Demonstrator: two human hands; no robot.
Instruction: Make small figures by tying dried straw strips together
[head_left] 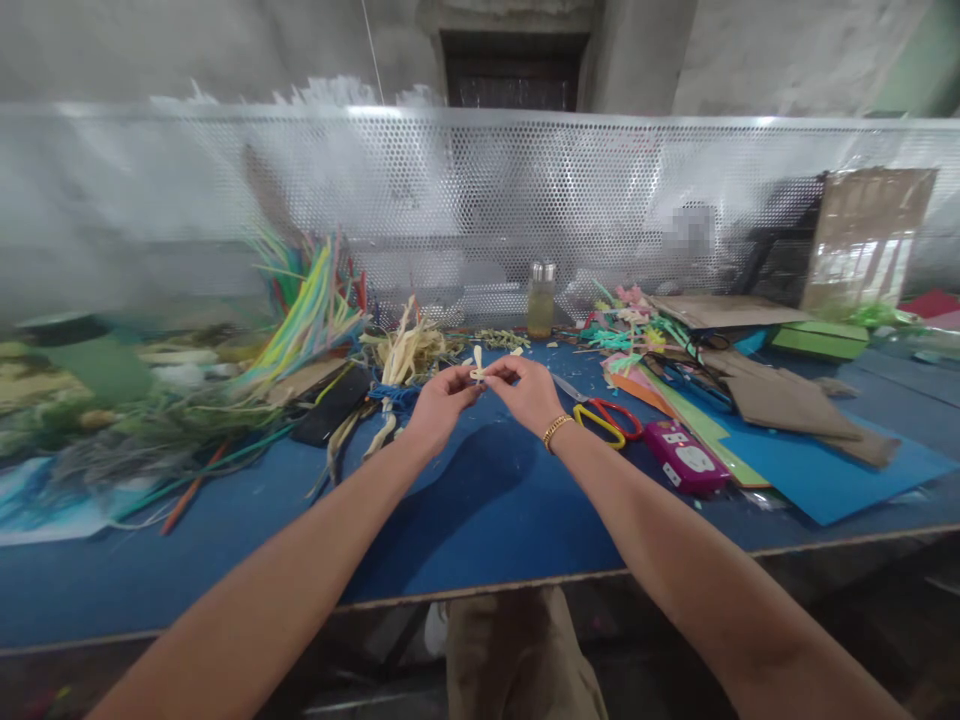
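The left hand (444, 396) and right hand (527, 392) meet over a blue table (480, 535), both pinching narrowly on one small cream-coloured piece (478, 361) between their fingertips. A rounded lobe of the piece points up out of the grip, its long axis close to upright; the lower part, half hidden by fingers, spreads sideways. Beyond the grip and slightly right stands one clear bottle (540, 302), upright, with yellowish liquid inside. Near the right wrist, which wears one gold bracelet (557, 432), lie one pair of scissors (598, 407) with red and yellow handles and, farther right, one magenta box (684, 457). Just left of the grip is a heap of pale dry strips (407, 350). Well left stands one green container (96, 362), dark-topped and blurred; its contents cannot be told.
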